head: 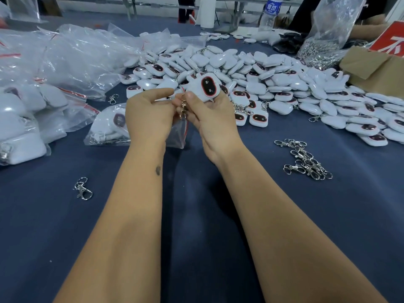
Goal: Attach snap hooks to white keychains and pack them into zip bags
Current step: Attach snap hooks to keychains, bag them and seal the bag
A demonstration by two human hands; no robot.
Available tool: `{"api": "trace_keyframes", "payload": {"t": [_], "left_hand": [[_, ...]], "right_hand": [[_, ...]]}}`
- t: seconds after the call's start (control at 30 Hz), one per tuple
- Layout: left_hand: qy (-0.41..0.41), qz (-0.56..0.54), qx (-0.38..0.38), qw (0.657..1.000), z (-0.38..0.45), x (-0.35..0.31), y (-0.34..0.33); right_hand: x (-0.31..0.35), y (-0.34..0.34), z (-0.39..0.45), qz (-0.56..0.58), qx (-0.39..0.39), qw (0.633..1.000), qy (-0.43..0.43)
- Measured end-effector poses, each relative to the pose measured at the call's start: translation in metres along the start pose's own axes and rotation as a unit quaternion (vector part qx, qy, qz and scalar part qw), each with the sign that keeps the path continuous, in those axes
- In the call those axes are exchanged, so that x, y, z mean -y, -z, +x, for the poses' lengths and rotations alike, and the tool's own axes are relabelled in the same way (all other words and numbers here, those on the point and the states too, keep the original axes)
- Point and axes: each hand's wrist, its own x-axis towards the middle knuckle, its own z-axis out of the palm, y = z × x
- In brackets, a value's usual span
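My right hand (209, 119) grips a white keychain (204, 87) with a dark oval face ringed in red, held up over the blue table. A snap hook (183, 108) hangs between both hands, pinched by my left hand (148, 114) and touched by my right thumb. A small zip bag (178, 134) with a red strip sits just under the hands, partly hidden. A big heap of white keychains (273, 84) spreads across the table behind and to the right.
Packed zip bags (43, 88) pile up at the left, one more (109, 125) beside my left wrist. Loose snap hooks (306, 159) lie at the right, a single one (83, 189) at the left. A cardboard box (376, 68) and water bottle (270, 14) stand at the back.
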Motion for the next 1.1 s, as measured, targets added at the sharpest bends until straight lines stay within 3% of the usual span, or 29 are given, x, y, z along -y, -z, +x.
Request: {"api": "trace_keyframes", "payload": {"t": [0.07, 0.2, 0.3, 0.4, 0.5, 0.67, 0.77, 0.87, 0.93, 1.1], "left_hand": [[0.0, -0.033, -0.011, 0.999, 0.0, 0.0, -0.001], [-0.063, 0.028, -0.065, 0.995, -0.002, -0.002, -0.003], [-0.106, 0.061, -0.086, 0.989, -0.008, -0.005, -0.006], [-0.125, 0.065, -0.12, 0.983, -0.009, -0.008, -0.007], [-0.162, 0.092, -0.108, 0.977, -0.012, -0.008, -0.009], [-0.187, 0.113, -0.071, 0.973, -0.014, -0.008, -0.009], [-0.161, 0.095, -0.058, 0.981, -0.011, -0.008, -0.009], [-0.143, 0.075, -0.064, 0.985, -0.01, -0.008, -0.009], [-0.14, 0.067, -0.076, 0.985, -0.011, -0.008, -0.008], [-0.142, 0.048, -0.097, 0.984, -0.012, -0.011, -0.008]], "right_hand": [[-0.002, 0.001, 0.0, -0.051, -0.024, 0.998, 0.003], [-0.002, 0.005, 0.0, -0.191, -0.004, 0.981, 0.034], [-0.004, 0.007, 0.003, -0.404, 0.007, 0.909, 0.102], [-0.006, 0.007, 0.002, -0.503, 0.022, 0.858, 0.102], [-0.005, 0.008, 0.002, -0.492, 0.01, 0.866, 0.093], [-0.003, 0.008, 0.005, -0.522, -0.008, 0.843, 0.131], [-0.002, 0.007, 0.003, -0.476, 0.005, 0.871, 0.118], [0.0, 0.001, -0.002, -0.348, 0.018, 0.933, 0.095], [-0.001, 0.0, -0.004, -0.34, 0.028, 0.934, 0.107], [-0.001, 0.009, 0.001, -0.576, 0.062, 0.807, 0.114]]}}
